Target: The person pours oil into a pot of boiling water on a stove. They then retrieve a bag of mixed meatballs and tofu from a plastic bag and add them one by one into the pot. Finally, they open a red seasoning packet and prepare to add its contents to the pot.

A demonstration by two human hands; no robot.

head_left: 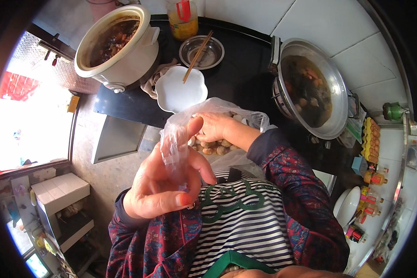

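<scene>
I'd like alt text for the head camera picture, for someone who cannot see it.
Seen from above, a person's left hand pinches the edge of a thin clear plastic bag while the right hand reaches inside it among small round brown foods. Beyond them on a dark counter stand a white scalloped dish, a white cooker pot and a metal pan of stew.

A clear plastic bag (204, 120) hangs mid-frame; yellow egg cartons (370, 141) sit at right.

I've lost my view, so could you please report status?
Left hand pinching clear plastic bag. Right hand inside bag on small round pieces. Nothing obstructing.
</scene>
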